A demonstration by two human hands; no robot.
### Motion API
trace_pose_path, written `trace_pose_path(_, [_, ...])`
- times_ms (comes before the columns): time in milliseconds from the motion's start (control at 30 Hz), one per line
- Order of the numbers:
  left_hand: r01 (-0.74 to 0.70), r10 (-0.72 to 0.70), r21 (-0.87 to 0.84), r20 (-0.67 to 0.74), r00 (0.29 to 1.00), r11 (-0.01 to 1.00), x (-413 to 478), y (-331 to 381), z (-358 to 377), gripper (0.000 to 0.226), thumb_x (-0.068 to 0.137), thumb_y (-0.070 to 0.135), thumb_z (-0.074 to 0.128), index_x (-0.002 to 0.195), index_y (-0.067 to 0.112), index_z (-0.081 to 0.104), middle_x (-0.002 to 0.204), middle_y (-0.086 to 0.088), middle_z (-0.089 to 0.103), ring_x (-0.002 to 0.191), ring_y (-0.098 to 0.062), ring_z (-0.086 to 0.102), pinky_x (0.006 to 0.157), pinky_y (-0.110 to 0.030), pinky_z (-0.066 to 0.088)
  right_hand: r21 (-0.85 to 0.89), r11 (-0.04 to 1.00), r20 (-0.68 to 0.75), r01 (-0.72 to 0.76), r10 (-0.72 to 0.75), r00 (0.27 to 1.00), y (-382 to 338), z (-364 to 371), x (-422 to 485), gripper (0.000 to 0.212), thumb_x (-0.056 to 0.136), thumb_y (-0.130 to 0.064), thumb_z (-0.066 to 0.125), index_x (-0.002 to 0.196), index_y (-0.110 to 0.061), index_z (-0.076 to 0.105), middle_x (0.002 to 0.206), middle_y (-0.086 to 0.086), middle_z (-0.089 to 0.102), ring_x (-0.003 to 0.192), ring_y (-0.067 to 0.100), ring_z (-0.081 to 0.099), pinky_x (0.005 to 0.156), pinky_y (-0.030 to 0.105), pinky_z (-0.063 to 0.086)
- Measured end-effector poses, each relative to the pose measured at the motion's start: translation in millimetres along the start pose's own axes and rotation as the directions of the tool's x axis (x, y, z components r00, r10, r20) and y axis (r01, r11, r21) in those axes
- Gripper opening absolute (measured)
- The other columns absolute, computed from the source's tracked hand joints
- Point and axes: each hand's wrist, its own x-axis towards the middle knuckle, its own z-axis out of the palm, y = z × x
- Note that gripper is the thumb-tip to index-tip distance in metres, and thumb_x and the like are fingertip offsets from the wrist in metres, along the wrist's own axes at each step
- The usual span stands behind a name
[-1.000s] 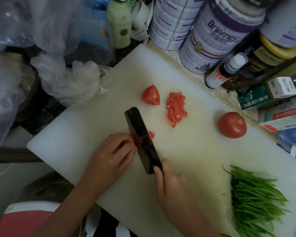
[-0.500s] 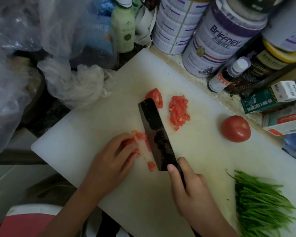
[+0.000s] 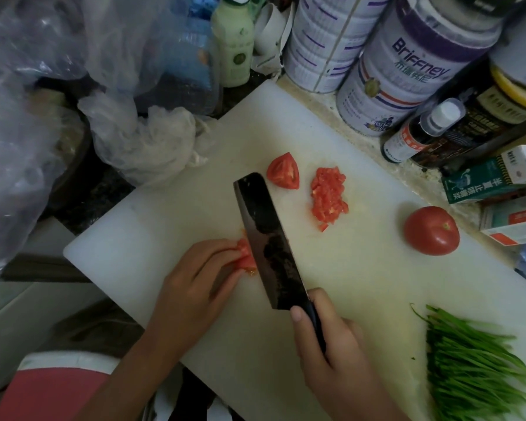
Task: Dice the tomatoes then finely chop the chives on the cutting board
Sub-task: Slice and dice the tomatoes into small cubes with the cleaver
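On the white cutting board [image 3: 362, 287] my left hand [image 3: 195, 281] presses a clump of tomato pieces [image 3: 246, 257] against the board. My right hand [image 3: 328, 344] grips the handle of a dark cleaver [image 3: 268, 238], whose blade stands right beside those pieces. Further back lie a tomato wedge [image 3: 284, 171] and a pile of diced tomato [image 3: 328, 194]. A whole tomato [image 3: 431, 230] sits at the board's right edge. A bunch of green chives [image 3: 474, 366] lies at the near right.
Large tins [image 3: 407, 62], a small bottle [image 3: 419, 132] and boxes [image 3: 492, 177] crowd the counter behind the board. Crumpled plastic bags [image 3: 140, 138] lie at the left, with a pale green bottle [image 3: 234, 47] behind them.
The scattered tomato pieces have been gathered under my left fingers. The cleaver has shifted back against them, and the view has drifted slightly.
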Motion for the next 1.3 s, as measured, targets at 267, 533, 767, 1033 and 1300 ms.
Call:
trace_pose_path(267, [-0.022, 0.021, -0.053, -0.014, 1.000, 0.998, 4.3, 2.0, 2.1, 0.023, 0.090, 0.017, 0.065, 0.102, 0.000, 0.073, 0.108, -0.011, 0.070, 0.104, -0.015, 0.063, 0.102, -0.022, 0.046, -0.097, 0.995, 0.023, 0.010, -0.008, 1.000, 1.1, 4.0, -1.5, 0.016, 0.091, -0.042, 0.039, 0.088, -0.028, 0.047, 0.052, -0.013, 0.045, 0.043, 0.010, 0.041, 0.044, 0.012, 0.021])
trace_pose_path(533, [-0.033, 0.033, -0.052, -0.008, 0.999, 0.998, 4.0, 0.3, 2.1, 0.021, 0.090, 0.016, 0.066, 0.101, 0.000, 0.074, 0.108, -0.013, 0.069, 0.103, -0.016, 0.064, 0.102, -0.023, 0.047, -0.084, 0.996, 0.043, 0.008, -0.004, 0.999, 1.9, 2.2, 3.2, 0.021, 0.093, -0.045, 0.038, 0.088, -0.026, 0.046, 0.051, -0.012, 0.045, 0.042, 0.010, 0.040, 0.043, 0.012, 0.021])
trace_pose_path(767, [-0.032, 0.032, -0.060, 0.004, 0.999, 0.998, 4.8, 1.0, 0.8, 0.020, 0.090, 0.016, 0.064, 0.097, 0.000, 0.075, 0.108, -0.014, 0.070, 0.102, -0.018, 0.066, 0.099, -0.028, 0.050, -0.118, 0.992, 0.039, 0.041, -0.037, 0.999, 1.7, 3.4, 5.2, 0.029, 0.091, -0.051, 0.034, 0.091, -0.024, 0.046, 0.054, -0.014, 0.045, 0.044, 0.011, 0.040, 0.043, 0.014, 0.020])
trace_pose_path(1033, [-0.036, 0.036, -0.055, 0.002, 0.999, 0.998, 5.1, 0.9, 0.4, 0.020, 0.090, 0.015, 0.063, 0.094, 0.001, 0.075, 0.105, -0.014, 0.070, 0.103, -0.017, 0.063, 0.102, -0.023, 0.047, -0.100, 0.994, 0.000, 0.053, -0.053, 0.999, 0.5, 4.9, 5.0, 0.032, 0.090, -0.052, 0.033, 0.089, -0.023, 0.046, 0.054, -0.016, 0.046, 0.043, 0.010, 0.040, 0.043, 0.012, 0.020])
trace_pose_path(1300, [-0.018, 0.020, -0.062, 0.036, 0.999, 0.998, 4.7, -0.6, 0.7, 0.019, 0.091, 0.016, 0.063, 0.095, 0.002, 0.076, 0.107, -0.012, 0.070, 0.103, -0.017, 0.064, 0.102, -0.023, 0.046, -0.211, 0.972, 0.028, 0.102, -0.098, 0.995, 5.5, 11.2, 5.2, 0.020, 0.093, -0.047, 0.031, 0.099, -0.030, 0.041, 0.050, -0.014, 0.036, 0.041, 0.006, 0.035, 0.041, 0.013, 0.017])
